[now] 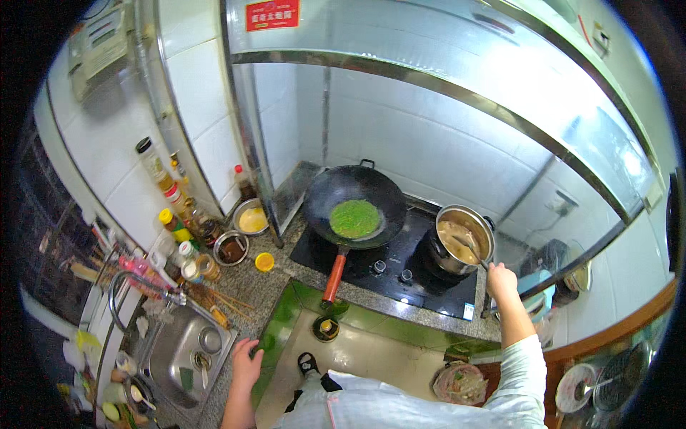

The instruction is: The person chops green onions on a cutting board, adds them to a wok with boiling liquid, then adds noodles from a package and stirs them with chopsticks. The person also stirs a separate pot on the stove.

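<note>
My right hand [501, 280] is closed on the handle of a metal ladle [470, 245], whose bowl end dips into brownish broth in a steel pot [484, 225] on the right side of the black gas hob [429, 296]. Over the hob's left side sits a black wok [321, 187] with a red handle [335, 276] pointing towards me; a round green layer of food [355, 219] lies in it. My left hand [247, 360] hangs beside the counter edge near the sink, fingers apart and holding nothing.
A steel sink [174, 354] is at the left. Sauce bottles [174, 222], a bowl of yellow liquid [252, 220], a bowl of dark sauce [232, 249] and chopsticks [230, 303] stand or lie on the granite counter. A glass screen with a metal frame [429, 80] surrounds the hob. A lined waste bin [460, 383] is below.
</note>
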Motion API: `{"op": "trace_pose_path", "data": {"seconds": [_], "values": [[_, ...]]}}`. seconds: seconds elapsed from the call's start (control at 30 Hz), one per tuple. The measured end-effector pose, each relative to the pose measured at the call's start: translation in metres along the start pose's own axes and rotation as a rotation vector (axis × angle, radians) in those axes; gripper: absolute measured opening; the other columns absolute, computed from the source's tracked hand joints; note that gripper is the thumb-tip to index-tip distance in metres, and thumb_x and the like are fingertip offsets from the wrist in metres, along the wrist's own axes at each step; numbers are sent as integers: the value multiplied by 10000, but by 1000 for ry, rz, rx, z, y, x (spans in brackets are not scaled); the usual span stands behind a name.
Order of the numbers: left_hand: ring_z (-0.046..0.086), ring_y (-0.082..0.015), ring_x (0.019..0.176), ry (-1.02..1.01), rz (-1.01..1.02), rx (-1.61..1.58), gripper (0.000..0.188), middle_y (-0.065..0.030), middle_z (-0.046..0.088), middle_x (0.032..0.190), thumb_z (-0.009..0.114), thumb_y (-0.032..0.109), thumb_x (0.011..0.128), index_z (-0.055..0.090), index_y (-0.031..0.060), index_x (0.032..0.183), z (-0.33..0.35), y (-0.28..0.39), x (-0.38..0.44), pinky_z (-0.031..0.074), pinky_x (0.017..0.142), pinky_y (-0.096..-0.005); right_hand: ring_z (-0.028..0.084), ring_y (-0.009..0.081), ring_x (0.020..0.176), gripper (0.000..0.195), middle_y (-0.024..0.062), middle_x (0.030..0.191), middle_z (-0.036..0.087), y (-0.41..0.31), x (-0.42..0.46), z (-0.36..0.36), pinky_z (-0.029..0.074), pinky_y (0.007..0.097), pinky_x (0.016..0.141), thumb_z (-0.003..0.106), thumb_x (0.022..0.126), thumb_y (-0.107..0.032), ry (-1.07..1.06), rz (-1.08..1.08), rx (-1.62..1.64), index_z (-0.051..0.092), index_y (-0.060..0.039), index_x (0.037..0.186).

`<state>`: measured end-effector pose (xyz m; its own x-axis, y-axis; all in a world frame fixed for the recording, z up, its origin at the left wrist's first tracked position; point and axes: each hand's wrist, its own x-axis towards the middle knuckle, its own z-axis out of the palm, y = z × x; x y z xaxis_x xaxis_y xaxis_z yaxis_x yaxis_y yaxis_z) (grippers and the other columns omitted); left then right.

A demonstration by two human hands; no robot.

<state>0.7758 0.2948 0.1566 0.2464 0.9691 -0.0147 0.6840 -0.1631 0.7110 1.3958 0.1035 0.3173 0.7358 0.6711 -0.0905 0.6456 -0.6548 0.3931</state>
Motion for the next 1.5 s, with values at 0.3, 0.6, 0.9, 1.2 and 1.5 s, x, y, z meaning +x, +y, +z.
{"op": "trace_pose_path", "data": {"seconds": [0.3,0.6,0.9,1.2,1.5], "values": [[521,-323,1149,102,-117,16,291,-171,584,1189,699,159,803,670,82,1082,-18,-23,-122,423,972,-400,644,371,967,227,221,1096,634,-16,56,38,534,450,815,525,851,-109,-111,-265,35,629,-15,1030],[639,-233,688,473,-446,-288,198,-104,671,764,687,251,838,652,59,865,-54,-64,-279,511,653,-360,636,331,940,200,241,1020,663,-142,-118,-37,507,416,853,688,834,-161,438,-661,801,688,20,919],[609,-283,674,1050,-887,-61,282,-153,633,784,627,278,890,636,23,771,-121,-140,-634,470,681,-411,555,356,584,265,193,634,560,-451,-556,23,447,408,544,709,769,-132,-10,-1892,697,553,17,615],[648,-254,912,1370,-1304,707,206,-109,675,946,703,93,789,652,65,987,-158,-190,-899,462,914,-410,636,303,838,378,163,1023,631,-538,-936,35,522,374,714,670,836,-90,-176,-2614,691,566,-65,1198],[640,-223,942,1760,-1380,-684,320,-92,666,1003,647,44,847,620,100,1162,-236,-268,-1025,480,888,-371,635,220,881,286,135,1072,631,-682,-1250,36,491,314,736,611,923,-130,-864,-2637,651,568,-18,1183]]}}
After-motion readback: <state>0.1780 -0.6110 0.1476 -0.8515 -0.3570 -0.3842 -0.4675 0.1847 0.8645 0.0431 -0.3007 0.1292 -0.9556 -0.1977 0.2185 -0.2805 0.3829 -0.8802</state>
